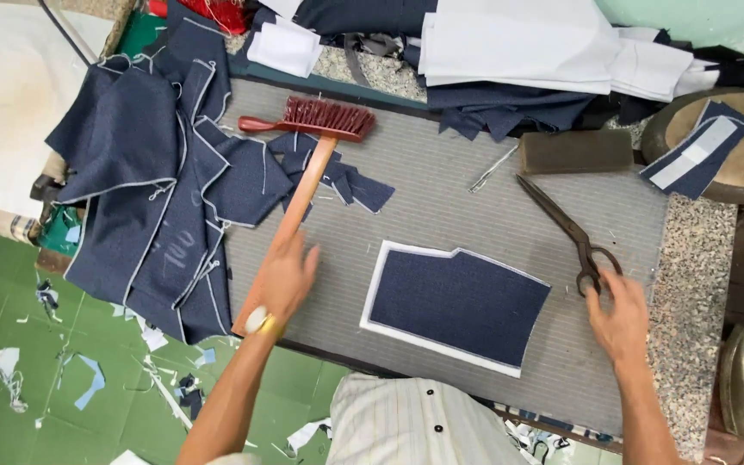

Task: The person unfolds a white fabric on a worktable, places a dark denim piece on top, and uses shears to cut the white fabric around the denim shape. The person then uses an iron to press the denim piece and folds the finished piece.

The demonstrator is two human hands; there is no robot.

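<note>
the left hand [286, 277] is wrapped around the long wooden handle of a reddish-bristled brush [307, 172], fingers partly spread along the shaft, with the brush head lying up by the pile. the right hand [620, 320] rests with its fingertips at the loops of a pair of dark, heavy tailor's shears [568, 231]; the blades lie shut on the surface, pointing away and to the left, and i cannot tell whether the fingers actually grip the loops. between the two hands a navy cloth panel with a white backing edge [456, 303] lies flat on the grey striped work mat [441, 198]. small navy offcuts [350, 182] lie under and beside the brush. to the left a heap of navy garment pieces with pale stitched edges [144, 185] hangs over the table edge. a dark oblong block [575, 151] sits just above the shears, and folded white fabric [518, 43] is stacked at the far side.
</note>
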